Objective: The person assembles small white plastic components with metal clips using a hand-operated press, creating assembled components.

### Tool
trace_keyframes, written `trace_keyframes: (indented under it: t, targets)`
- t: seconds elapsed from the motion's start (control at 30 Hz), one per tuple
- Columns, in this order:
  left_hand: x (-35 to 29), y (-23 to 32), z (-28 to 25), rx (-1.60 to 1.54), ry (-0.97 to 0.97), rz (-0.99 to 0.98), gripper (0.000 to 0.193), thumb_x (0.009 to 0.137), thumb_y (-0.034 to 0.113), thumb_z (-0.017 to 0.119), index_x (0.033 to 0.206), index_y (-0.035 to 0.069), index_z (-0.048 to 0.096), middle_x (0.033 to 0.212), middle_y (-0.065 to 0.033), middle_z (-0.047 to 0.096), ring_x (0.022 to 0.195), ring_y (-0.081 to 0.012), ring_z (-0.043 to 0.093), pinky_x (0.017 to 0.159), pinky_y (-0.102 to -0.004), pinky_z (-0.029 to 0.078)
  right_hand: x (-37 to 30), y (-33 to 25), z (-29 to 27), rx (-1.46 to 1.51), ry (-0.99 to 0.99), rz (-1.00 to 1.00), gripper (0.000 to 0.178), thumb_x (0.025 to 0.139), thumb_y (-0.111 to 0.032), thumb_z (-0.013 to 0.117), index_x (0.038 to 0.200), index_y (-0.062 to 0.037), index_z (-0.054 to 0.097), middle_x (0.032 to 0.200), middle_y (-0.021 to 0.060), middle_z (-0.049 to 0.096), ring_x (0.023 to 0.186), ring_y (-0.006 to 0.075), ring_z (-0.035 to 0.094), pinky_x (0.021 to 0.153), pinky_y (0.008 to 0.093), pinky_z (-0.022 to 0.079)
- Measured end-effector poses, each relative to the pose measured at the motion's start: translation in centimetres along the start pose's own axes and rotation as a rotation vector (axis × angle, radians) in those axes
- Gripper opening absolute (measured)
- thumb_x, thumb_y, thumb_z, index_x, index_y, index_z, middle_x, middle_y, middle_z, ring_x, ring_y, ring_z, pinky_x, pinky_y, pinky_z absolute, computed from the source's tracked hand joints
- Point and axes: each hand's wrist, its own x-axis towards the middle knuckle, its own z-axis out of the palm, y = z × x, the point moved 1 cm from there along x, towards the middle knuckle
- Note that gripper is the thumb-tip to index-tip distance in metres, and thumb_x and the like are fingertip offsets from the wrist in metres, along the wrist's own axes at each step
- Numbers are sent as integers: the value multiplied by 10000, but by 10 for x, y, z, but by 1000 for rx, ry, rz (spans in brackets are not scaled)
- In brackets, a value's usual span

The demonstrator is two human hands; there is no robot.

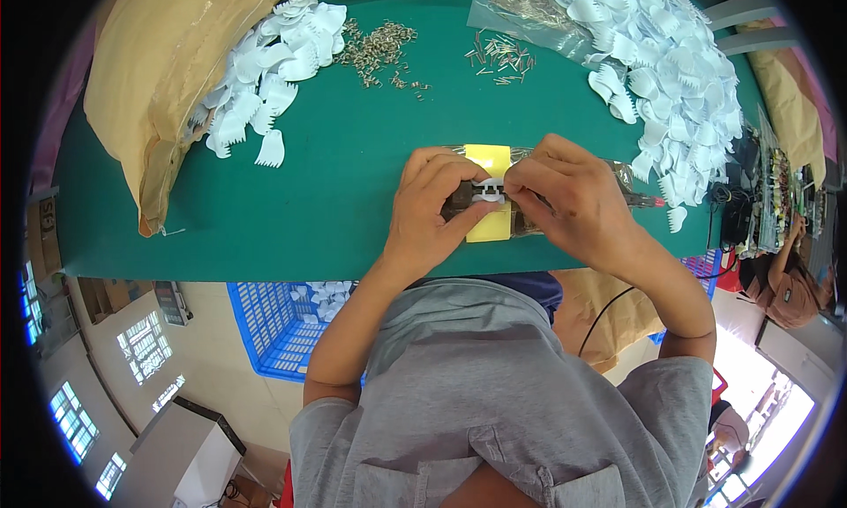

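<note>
Clamping left hand (430,201) and right hand (578,199) on white clip (485,197), green table (300,208), blue basket (265,336) below, pale floor (205,345).

I see a deep green surface (335,182), a bright yellow strip (488,159) and a white clip (486,198); the toothed pieces (688,85) look bluish-white, the small springs (379,48) brassy, the paper bag (168,76) tan, the slatted crate (272,336) blue, the shirt (494,384) plain grey.

1. Clip (488,197) between left hand (425,204) and right hand (575,197), at front of counter (318,226).
2. Behind, springs (375,51) lie left of pins (501,56).
3. Left heap (296,54) and right heap (678,80) flank these; crate (272,354) below, at left.
</note>
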Motion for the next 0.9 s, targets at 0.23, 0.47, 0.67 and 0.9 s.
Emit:
trace_keyframes:
  t: [0.23,0.47,0.67,0.9]
  targets:
    - [-2,2,-3,43,16,41,342,775,94,892,1064,80,709,1094,-57,714,1132,-293,612,966,-404,510,18,3,-15,254,19,286,115,881,-4,774,986,-15,729,855,76,712,790,170,662,736,308,543]
    - [1,1,-1,23,10,70,313,808,140,880,1057,79,699,1085,-59,709,1122,-302,607,986,-419,498,96,68,38,299,-48,261,163,896,-149,749,998,-22,751,872,110,760,791,252,734,725,358,572]
    - [-3,1,-2,41,21,68,318,822,157,873,1075,78,697,1108,-70,699,1134,-311,601,990,-426,491,113,72,62,29,22,97,160,874,-151,770,985,-37,751,896,102,708,814,303,706,739,434,566]
    - [-2,1,0,25,19,70,316,818,158,874,1067,72,698,1106,-82,699,1137,-319,604,982,-426,492,106,71,71,-405,150,-275,101,860,-86,772,912,-30,706,878,114,690,768,262,714,700,380,570]
